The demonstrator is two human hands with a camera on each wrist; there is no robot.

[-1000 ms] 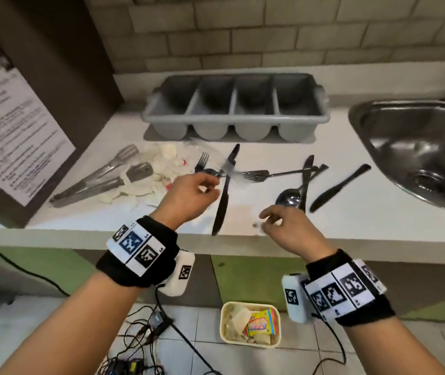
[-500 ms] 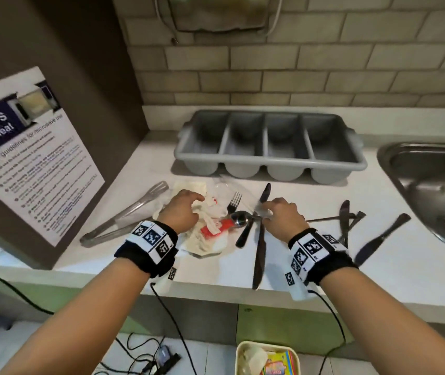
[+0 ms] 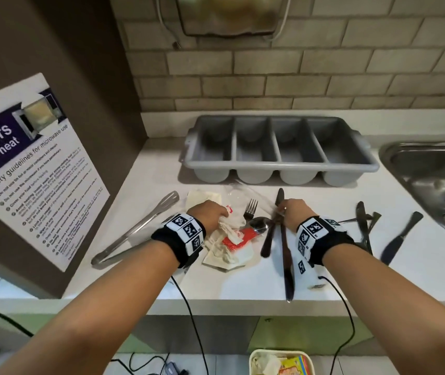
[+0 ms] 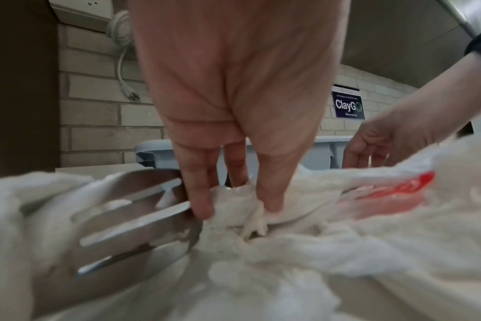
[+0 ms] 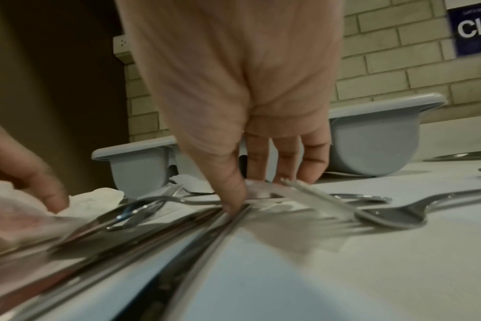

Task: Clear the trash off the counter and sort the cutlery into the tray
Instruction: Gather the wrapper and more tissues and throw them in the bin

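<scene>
A heap of white crumpled tissue (image 3: 226, 250) with a red packet (image 3: 239, 238) lies left of centre on the white counter. My left hand (image 3: 222, 216) pinches a fold of that tissue (image 4: 289, 249) between thumb and fingers (image 4: 201, 208). My right hand (image 3: 281, 212) pinches a clear plastic wrapper (image 5: 316, 199) that lies over a long dark-handled knife (image 3: 286, 255), with the thumb tip against the knife (image 5: 214, 228). A fork (image 3: 250, 209) and a spoon (image 3: 259, 226) lie between the hands. The grey four-slot cutlery tray (image 3: 278, 169) stands behind, with nothing visible in it.
Metal tongs (image 3: 134, 234) lie left of the tissue heap. More knives (image 3: 362, 226) and one separate knife (image 3: 401, 236) lie to the right, near the steel sink (image 3: 432, 180). A poster panel (image 3: 32, 169) borders the left. A bin with trash (image 3: 281, 361) stands on the floor below.
Both hands have come down from above the counter edge onto the counter. The left has closed on the tissue and the right on the wrapper over the knife.
</scene>
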